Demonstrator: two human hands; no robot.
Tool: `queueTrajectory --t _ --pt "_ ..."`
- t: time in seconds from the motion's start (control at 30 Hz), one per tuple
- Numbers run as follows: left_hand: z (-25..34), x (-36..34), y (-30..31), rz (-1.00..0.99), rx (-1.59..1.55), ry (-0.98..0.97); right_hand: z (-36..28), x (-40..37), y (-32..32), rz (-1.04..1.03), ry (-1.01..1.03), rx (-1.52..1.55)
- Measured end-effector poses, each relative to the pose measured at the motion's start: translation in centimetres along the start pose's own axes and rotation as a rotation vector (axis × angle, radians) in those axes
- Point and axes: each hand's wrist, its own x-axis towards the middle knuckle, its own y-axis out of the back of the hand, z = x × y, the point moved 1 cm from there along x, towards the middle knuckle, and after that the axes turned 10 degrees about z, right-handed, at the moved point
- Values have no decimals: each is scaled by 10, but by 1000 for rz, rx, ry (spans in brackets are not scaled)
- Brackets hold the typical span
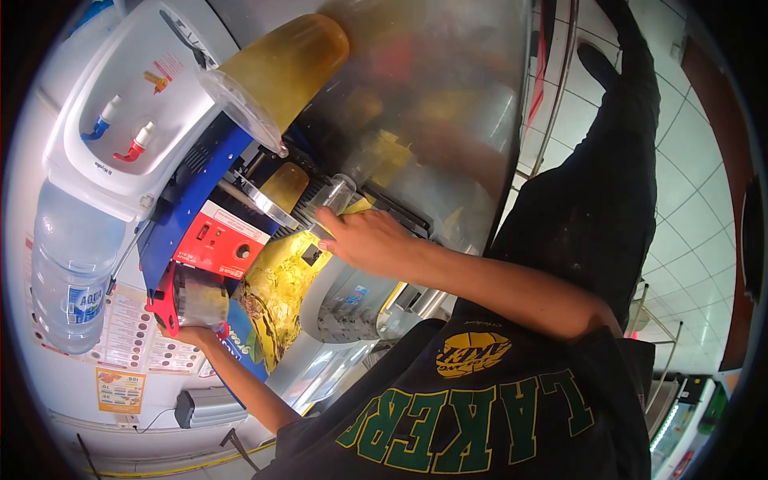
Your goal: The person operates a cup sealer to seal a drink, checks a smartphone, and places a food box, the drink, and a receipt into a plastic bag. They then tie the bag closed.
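Observation:
A blue machine (192, 160) with a red control panel (220, 240) is in front of me. My left hand (188, 332) is closed at the end of its red handle (162, 300), beside a clear, roll-like part (200, 298); some fingers are hidden. My right hand (360, 236) has its fingers curled at the near end of a clear plastic cylinder, perhaps a cup (332, 194); the exact hold is partly hidden. Close by is a metal ring (268, 202) with an amber-filled cup (286, 186) at it.
A white water dispenser (104, 120) with a large bottle (76, 264) stands at left. A big amber-filled container (292, 68) has a clear lid (244, 108). Crumpled gold foil (276, 288) and a grey metal surface (448, 96) lie nearby.

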Motion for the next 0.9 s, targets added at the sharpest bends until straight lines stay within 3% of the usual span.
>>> queueTrajectory --t 0.17,0.63,0.87,0.9 --pt "-7 7 2 98 -1 57 -2 8 -16 -86 -58 122" --pt "-5 11 3 -157 -18 -100 -12 9 -27 -22 -185 168" --pt "7 -3 -8 12 -58 -47 -25 50 -38 -95 -290 119" --pt "5 -1 -5 1 17 -151 -21 57 -49 -75 -310 111"
